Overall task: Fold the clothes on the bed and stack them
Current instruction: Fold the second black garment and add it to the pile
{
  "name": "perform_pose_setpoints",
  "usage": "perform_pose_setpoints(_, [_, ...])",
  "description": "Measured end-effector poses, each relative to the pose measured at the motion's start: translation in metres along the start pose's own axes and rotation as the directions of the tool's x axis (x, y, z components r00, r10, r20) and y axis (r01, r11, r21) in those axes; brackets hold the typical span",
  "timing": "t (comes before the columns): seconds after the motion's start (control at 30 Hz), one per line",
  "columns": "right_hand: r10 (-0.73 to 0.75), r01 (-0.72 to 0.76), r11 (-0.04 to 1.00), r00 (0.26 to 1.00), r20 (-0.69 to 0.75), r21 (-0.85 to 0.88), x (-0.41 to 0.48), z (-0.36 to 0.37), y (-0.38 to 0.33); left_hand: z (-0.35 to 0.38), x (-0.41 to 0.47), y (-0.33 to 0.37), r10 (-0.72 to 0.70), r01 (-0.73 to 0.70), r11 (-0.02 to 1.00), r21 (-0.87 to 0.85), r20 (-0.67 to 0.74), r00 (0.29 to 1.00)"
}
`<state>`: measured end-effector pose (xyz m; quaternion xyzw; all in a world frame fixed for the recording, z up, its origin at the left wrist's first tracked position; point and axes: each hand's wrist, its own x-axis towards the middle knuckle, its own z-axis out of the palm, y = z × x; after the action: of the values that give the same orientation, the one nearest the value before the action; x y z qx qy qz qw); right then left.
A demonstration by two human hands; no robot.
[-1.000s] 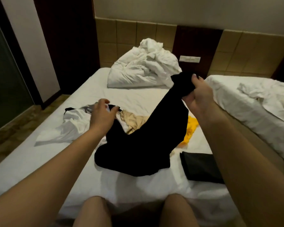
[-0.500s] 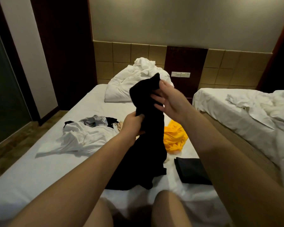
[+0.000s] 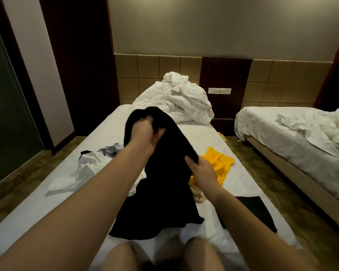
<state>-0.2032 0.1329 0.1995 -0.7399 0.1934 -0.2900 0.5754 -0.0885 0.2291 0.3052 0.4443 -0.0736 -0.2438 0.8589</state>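
Holding one black garment (image 3: pixel 164 182) up off the bed (image 3: pixel 37 208), we have both hands on it. Our left hand (image 3: pixel 143 133) is the higher one, with its fingers curled tight into the bunched top of the cloth. Our right hand (image 3: pixel 203 172) is lower and to the right, and its fingers (image 3: pixel 189 159) are hooked round the garment's side edge.

The bed carries everything else. We count one white garment (image 3: pixel 82 169) lying crumpled to the left, with one grey garment (image 3: pixel 112 150) touching its far side. One yellow garment (image 3: pixel 217 163) lies to the right, just behind our right hand, and one beige garment (image 3: pixel 199 196) peeks out below our right wrist. One flat, folded black piece (image 3: pixel 258 212) sits near the right edge, partly under our right forearm. A heap of white bedding (image 3: pixel 180 102) fills the head end. A second bed (image 3: pixel 282 137) stands to the right across a strip of floor, with rumpled white sheets on it.

The black garment's long axis runs from its gathered top, which is raised and away from us, down towards us. Its wide lower end is spread on the sheet just in front of our two knees (image 3: pixel 121 257).
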Motion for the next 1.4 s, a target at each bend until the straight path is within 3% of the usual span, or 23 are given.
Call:
perform_pose_setpoints(0.13, [-0.092,0.098,0.994,0.991,-0.099,0.056,0.032,-0.02,-0.053,-0.009,0.018,0.025,0.033,-0.03,0.994,0.103,-0.032,0.999])
perform_pose_setpoints(0.23, [-0.144,0.142,0.987,0.989,0.023,0.075,0.049,-0.031,-0.105,-0.009,0.021,0.036,0.018,-0.021,0.997,0.071,0.037,0.999])
perform_pose_setpoints(0.3, [-0.164,0.168,0.985,0.983,0.081,-0.048,0.058,-0.034,-0.127,-0.002,0.019,0.042,0.006,-0.009,0.999,0.034,0.077,0.997])
perform_pose_setpoints(0.4, [-0.22,0.232,0.967,0.969,0.114,-0.101,0.065,-0.028,-0.145,0.008,0.019,0.047,0.001,-0.016,0.991,0.13,0.116,0.993])
perform_pose_setpoints(0.53, [-0.218,0.234,0.969,0.96,0.178,-0.074,0.071,-0.024,-0.169,0.014,0.016,0.051,-0.059,-0.054,0.948,0.314,0.341,0.938])
perform_pose_setpoints(0.63, [-0.091,0.058,0.993,0.938,0.334,0.107,0.075,-0.017,-0.188,0.02,0.01,0.053,-0.029,-0.231,0.804,0.548,0.424,0.905])
perform_pose_setpoints(0.73, [-0.037,-0.075,0.963,0.915,0.402,0.261,0.082,-0.005,-0.194,0.025,0.007,0.046,0.189,-0.463,0.578,0.672,0.442,0.877])
perform_pose_setpoints(0.8, [-0.03,-0.112,0.945,0.904,0.425,0.307,0.084,0.003,-0.195,0.026,0.006,0.042,0.254,-0.499,0.486,0.718,0.43,0.866])
perform_pose_setpoints(0.93, [0.028,-0.146,0.957,0.905,0.424,0.249,0.085,0.013,-0.187,0.025,0.006,0.035,0.206,-0.41,0.546,0.731,0.357,0.911])
perform_pose_setpoints(1.1, [0.102,-0.146,0.988,0.864,0.492,0.052,0.081,0.004,-0.177,0.02,0.016,0.024,0.275,-0.376,0.593,0.712,0.26,0.926])
perform_pose_setpoints(1.23, [0.153,-0.218,0.973,0.854,0.497,0.075,0.081,0.0,-0.168,0.019,0.02,0.011,0.188,-0.382,0.557,0.737,0.336,0.923])
perform_pose_setpoints(1.3, [0.166,-0.228,0.97,0.873,0.459,0.083,0.082,0.005,-0.162,0.024,0.016,0.005,0.102,-0.348,0.591,0.728,0.36,0.927])
perform_pose_setpoints(1.4, [0.154,-0.201,0.976,0.914,0.374,0.089,0.081,0.01,-0.156,0.028,0.019,0.0,0.105,-0.359,0.566,0.742,0.367,0.924])
